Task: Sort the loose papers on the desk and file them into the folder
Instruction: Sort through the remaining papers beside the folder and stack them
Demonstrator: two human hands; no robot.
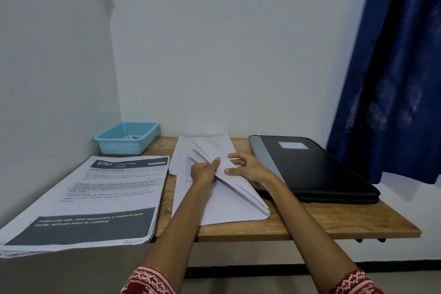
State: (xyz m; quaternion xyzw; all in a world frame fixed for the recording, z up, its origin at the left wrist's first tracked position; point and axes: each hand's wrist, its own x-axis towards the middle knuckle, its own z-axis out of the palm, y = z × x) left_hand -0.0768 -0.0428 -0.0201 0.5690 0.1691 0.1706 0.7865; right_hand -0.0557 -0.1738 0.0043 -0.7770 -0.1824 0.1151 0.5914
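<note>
White sheets fill both hands: the left hand and the right hand pinch a fanned bundle of loose papers, fingers and thumbs clamped on its edges, holding it slightly raised over more sheets lying flat on the wooden tabletop. Just right of the right hand lies the black folder, closed, smooth and matte with a grey spine and a pale label. It looks as though nothing has been filed yet. Well to the left of the left hand sits a squared-up printed stack, thick, with dark grey header bands, which suggests part of the sorting is done. Remaining, by my judgement: squaring this bundle, opening the folder, and putting both piles inside. Beyond that stack stands a light blue plastic basket with perforated walls.
</note>
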